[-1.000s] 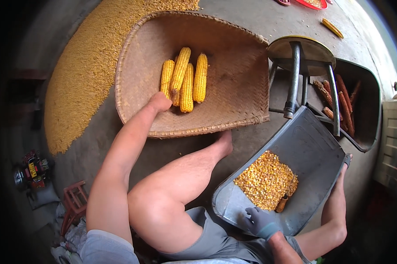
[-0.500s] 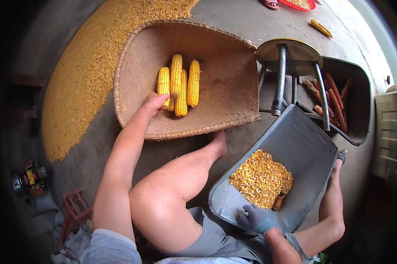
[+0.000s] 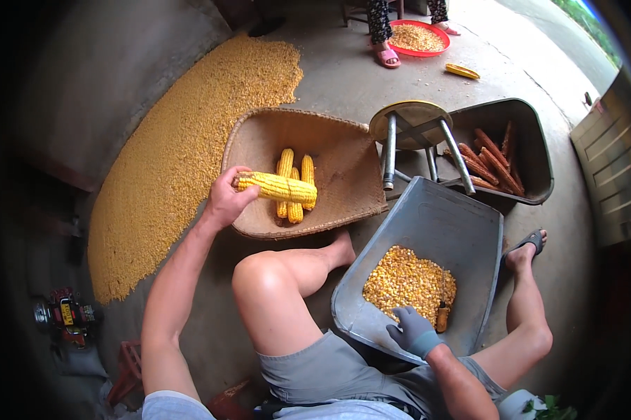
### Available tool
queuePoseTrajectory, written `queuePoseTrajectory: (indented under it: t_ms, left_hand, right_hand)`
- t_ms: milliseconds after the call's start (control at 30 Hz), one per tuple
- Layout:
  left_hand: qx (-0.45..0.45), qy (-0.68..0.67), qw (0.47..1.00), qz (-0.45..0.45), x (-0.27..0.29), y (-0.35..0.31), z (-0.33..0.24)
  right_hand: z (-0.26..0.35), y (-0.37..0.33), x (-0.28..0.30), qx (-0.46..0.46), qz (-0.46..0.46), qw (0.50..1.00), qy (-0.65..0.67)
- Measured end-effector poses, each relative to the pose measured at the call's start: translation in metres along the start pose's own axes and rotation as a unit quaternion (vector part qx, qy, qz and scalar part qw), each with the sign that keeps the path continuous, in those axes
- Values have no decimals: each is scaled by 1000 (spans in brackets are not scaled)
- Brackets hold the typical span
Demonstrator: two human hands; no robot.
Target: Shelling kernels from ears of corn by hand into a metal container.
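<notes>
My left hand (image 3: 228,199), bare and closed, grips one end of a yellow ear of corn (image 3: 279,187), raised above a woven bamboo basket (image 3: 343,150). Below it in the basket lie several more ears of corn (image 3: 307,168), partly covered by the held one. My right hand (image 3: 412,332) wears a grey glove. Its fingers are apart with nothing in them, over the near side of a grey plastic tub (image 3: 462,227). Loose corn kernels (image 3: 403,280) are heaped in that tub. Beside the gloved hand, a tool with a wooden handle (image 3: 443,318) rests among the kernels.
A metal-legged stool (image 3: 411,115) stands between the basket and a dark tub (image 3: 539,161) of bare cobs (image 3: 497,159). Kernels (image 3: 182,133) spread across the floor at left. Farther off are a red tray (image 3: 419,52), a person's legs (image 3: 380,22) and a lone ear (image 3: 462,71).
My left hand has lifted an ear of corn out of the basket and turned it sideways. My gloved hand stays by the kernels. The view has tilted up, showing another person's legs.
</notes>
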State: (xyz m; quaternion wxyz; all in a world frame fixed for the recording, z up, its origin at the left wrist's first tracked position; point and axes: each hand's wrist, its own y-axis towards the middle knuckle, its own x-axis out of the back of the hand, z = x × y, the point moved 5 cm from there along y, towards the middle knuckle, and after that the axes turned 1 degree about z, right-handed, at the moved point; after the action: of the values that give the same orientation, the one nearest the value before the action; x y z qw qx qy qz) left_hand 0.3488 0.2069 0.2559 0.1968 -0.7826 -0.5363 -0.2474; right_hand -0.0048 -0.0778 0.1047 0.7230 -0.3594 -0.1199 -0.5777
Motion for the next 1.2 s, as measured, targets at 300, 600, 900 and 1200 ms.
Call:
queuePoseTrajectory:
  t_ms: [300, 600, 900, 1200]
  left_hand:
    - [-179, -32, 949, 256, -101, -82, -156]
    - [31, -370, 890, 265, -258, -131, -120]
    - [100, -433, 842, 306, -326, -213, -105]
    - [128, -433, 849, 275, -306, -213, -90]
  right_hand:
    - [75, 1, 108, 172, -292, 941, 27]
    - [31, -9, 75, 96, -264, 888, 364]
    - [-32, -16, 54, -99, -352, 887, 283]
    - [-54, -22, 119, -35, -421, 723, 547]
